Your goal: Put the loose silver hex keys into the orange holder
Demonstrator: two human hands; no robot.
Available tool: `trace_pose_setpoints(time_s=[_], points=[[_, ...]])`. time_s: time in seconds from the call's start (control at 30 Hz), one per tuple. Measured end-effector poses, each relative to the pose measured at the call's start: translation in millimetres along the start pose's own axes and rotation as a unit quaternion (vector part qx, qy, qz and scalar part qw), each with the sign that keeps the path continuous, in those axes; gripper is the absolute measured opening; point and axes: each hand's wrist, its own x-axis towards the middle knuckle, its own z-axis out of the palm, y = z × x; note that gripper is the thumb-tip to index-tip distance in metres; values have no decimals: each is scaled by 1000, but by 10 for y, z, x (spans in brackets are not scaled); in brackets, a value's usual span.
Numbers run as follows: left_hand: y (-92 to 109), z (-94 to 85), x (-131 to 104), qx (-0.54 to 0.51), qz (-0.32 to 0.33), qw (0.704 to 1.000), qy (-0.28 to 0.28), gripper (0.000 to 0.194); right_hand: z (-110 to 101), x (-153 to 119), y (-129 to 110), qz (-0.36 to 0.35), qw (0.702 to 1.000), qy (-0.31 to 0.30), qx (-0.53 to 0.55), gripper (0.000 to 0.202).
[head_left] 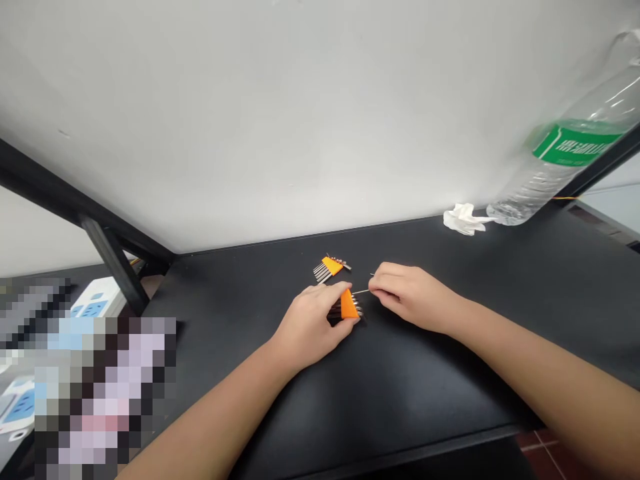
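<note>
An orange hex key holder (pixel 349 304) with several metal keys through it is pinched between the thumb and fingers of my left hand (pixel 315 317). My right hand (pixel 400 288) has its fingers closed on a thin hex key (pixel 361 291), whose shaft reaches to the top of the holder. Whether its tip sits inside a slot I cannot tell. Just behind my left hand, a second orange hex key holder (pixel 332 266) lies on the table with several keys in it.
The black table (pixel 400 400) meets a pale wall (pixel 300 133). At the back right stand a crumpled white tissue (pixel 465 219) and a clear plastic bottle with a green label (pixel 575 143). A black metal frame (pixel 117 267) edges the left side, with white-and-blue power sockets (pixel 93 307) beyond.
</note>
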Motion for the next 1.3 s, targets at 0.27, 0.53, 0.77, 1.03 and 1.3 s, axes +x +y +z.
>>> trace_pose_setpoints(time_s=[0.27, 0.53, 0.77, 1.03, 1.3], points=[[14, -11, -8, -3, -2, 1000, -11, 44, 2, -10, -24, 3, 1000, 2, 13, 22], [33, -13, -7, 0, -7, 1000, -22, 43, -16, -13, -43, -5, 999, 14, 49, 23], [32, -21, -13, -2, -10, 1000, -24, 42, -30, -47, -48, -8, 998, 22, 57, 22], [23, -20, -13, -2, 1, 1000, -28, 42, -31, -48, -38, -14, 999, 17, 47, 24], [-5, -19, -10, -11, 19, 999, -26, 42, -11, -62, -92, -20, 1000, 13, 14, 28]])
